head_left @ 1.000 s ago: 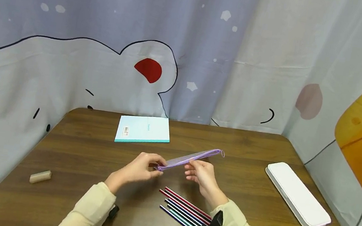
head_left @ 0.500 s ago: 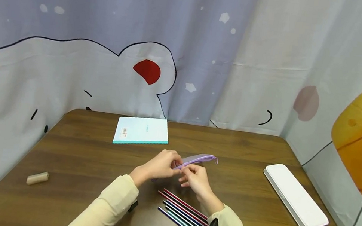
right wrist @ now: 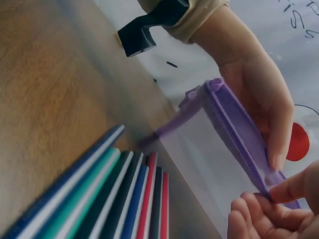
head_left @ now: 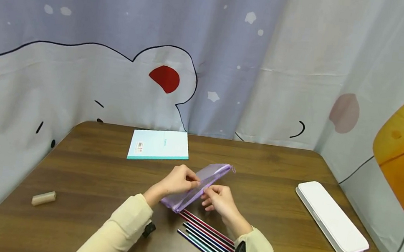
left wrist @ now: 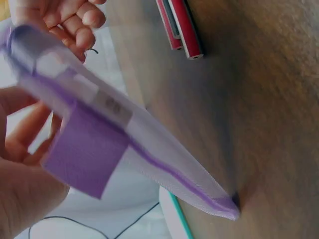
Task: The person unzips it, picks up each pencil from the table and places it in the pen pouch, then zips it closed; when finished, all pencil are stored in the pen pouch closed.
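Observation:
A purple mesh zip pouch (head_left: 209, 173) is held up above the table, slanting from lower left to upper right. My left hand (head_left: 178, 180) pinches its far edge near the middle. The thumb and fingertips of my right hand (head_left: 220, 203) pinch the near edge, where the right wrist view shows the zip (right wrist: 234, 134). A purple fabric tab (left wrist: 89, 149) hangs at the pouch's side in the left wrist view. Below my right hand and forearm lie several striped pencils (head_left: 207, 240), in red, blue, green and black; the sleeve and wrist strap hide their rear ends.
A white pencil case (head_left: 332, 217) lies on the right of the wooden table (head_left: 106, 164). At the back is a light blue notebook (head_left: 159, 146), and a small beige block (head_left: 44, 198) lies at the left. A patterned curtain (head_left: 79, 77) hangs behind the table.
My left hand has moved right from the pouch's left end to its middle. The pouch has tilted more steeply, its left end lower and its mesh side showing wider. The right hand has barely moved.

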The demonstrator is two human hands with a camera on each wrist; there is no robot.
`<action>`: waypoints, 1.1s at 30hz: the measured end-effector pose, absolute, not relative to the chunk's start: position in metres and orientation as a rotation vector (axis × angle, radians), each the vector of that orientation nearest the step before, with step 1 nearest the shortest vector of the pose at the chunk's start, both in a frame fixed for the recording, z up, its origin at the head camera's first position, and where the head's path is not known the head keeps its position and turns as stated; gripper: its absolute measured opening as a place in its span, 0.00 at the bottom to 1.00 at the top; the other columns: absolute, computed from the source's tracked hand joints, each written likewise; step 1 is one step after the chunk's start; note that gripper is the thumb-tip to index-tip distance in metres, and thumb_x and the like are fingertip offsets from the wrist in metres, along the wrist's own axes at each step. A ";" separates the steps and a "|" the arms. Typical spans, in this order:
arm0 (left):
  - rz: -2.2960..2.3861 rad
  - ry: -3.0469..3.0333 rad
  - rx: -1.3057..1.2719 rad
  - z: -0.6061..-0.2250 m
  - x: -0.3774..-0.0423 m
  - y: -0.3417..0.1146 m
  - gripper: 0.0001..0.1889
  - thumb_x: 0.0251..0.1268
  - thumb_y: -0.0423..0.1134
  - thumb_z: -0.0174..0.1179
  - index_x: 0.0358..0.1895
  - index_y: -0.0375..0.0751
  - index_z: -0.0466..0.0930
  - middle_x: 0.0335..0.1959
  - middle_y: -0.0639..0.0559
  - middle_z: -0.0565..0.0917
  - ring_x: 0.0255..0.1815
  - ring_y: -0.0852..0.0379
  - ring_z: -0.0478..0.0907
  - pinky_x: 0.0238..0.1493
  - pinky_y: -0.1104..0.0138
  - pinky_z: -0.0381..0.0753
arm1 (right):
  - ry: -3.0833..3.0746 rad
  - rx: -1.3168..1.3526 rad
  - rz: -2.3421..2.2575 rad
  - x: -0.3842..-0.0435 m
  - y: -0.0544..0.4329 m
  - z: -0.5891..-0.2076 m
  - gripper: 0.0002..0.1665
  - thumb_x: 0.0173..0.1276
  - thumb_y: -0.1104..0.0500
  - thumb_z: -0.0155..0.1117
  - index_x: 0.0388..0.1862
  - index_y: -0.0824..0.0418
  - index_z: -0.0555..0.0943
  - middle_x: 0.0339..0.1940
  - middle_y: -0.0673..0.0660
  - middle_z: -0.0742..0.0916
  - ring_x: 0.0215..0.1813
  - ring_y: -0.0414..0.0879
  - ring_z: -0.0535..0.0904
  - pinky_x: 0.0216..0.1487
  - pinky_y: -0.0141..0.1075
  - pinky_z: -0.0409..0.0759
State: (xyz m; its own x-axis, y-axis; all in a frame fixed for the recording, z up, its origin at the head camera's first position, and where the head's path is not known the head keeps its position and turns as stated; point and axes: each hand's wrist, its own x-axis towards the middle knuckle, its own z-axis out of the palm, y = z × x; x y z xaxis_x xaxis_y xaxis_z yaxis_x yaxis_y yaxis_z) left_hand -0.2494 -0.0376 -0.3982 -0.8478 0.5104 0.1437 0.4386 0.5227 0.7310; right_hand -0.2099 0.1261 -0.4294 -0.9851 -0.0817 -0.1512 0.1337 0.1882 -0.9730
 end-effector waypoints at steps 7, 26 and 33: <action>1.454 2.844 0.575 -0.392 -0.254 -0.039 0.07 0.51 0.32 0.59 0.32 0.33 0.83 0.21 0.47 0.83 0.17 0.65 0.73 0.17 0.76 0.75 | 2.397 0.158 -1.623 -0.215 0.142 -0.437 0.12 0.56 0.63 0.52 0.29 0.70 0.80 0.15 0.50 0.82 0.15 0.37 0.72 0.11 0.24 0.71; 1.653 2.745 0.403 -0.394 -0.257 -0.036 0.05 0.50 0.33 0.63 0.30 0.35 0.84 0.21 0.42 0.84 0.14 0.61 0.77 0.16 0.75 0.78 | 2.857 -0.792 -0.711 -0.181 0.182 -0.428 0.05 0.56 0.60 0.61 0.24 0.57 0.84 0.22 0.47 0.85 0.25 0.33 0.72 0.24 0.25 0.70; 1.684 2.732 0.425 -0.398 -0.258 -0.035 0.06 0.50 0.32 0.62 0.31 0.33 0.84 0.21 0.42 0.84 0.13 0.62 0.77 0.16 0.73 0.79 | 3.062 -0.969 -0.361 -0.144 0.175 -0.433 0.05 0.55 0.57 0.63 0.22 0.53 0.83 0.20 0.46 0.76 0.27 0.39 0.68 0.22 0.26 0.67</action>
